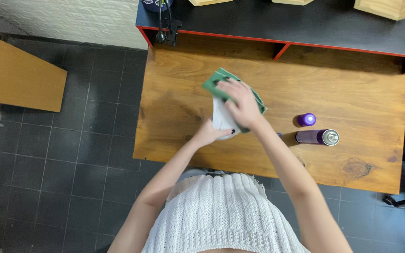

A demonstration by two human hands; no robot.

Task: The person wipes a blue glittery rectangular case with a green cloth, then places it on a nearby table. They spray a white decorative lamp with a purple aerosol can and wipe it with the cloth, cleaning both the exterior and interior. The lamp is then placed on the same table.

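Over a wooden table (352,154) I hold a white rounded object (221,119), maybe a bowl or jug, seen edge-on. My left hand (210,132) grips it from below at its near end. My right hand (241,104) presses a green cloth (220,78) against its upper side. The cloth drapes over the object and shows on both sides of my right hand. What the white object is exactly stays unclear because my hands and the cloth cover most of it.
A purple spray can (316,137) lies on its side to the right, its purple cap (307,119) standing just behind it. A black shelf with red edging (305,23) borders the far side. Dark tiled floor (71,164) and a wooden board (15,75) lie left.
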